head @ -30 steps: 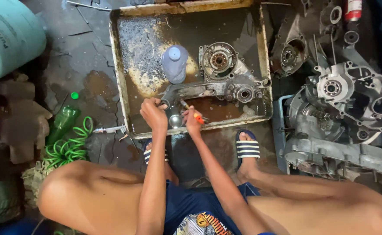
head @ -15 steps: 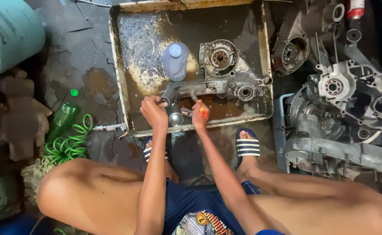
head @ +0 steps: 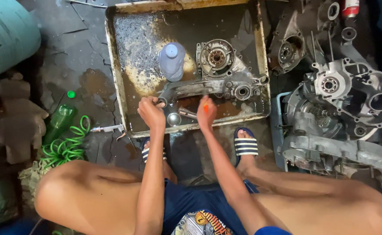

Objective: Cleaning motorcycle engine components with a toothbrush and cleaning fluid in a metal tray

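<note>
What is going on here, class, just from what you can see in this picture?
A person squats over a shallow metal tray of dirty liquid on the floor. The left hand grips the end of a long engine casing lying in the tray; the right hand holds a small orange-handled tool beside it. A plastic bottle stands in the tray, and a small metal cup sits between the hands. More engine parts lie to the right.

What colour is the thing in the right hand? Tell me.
Orange, as far as shows: a small tool in the right hand, seen in the head view.
</note>
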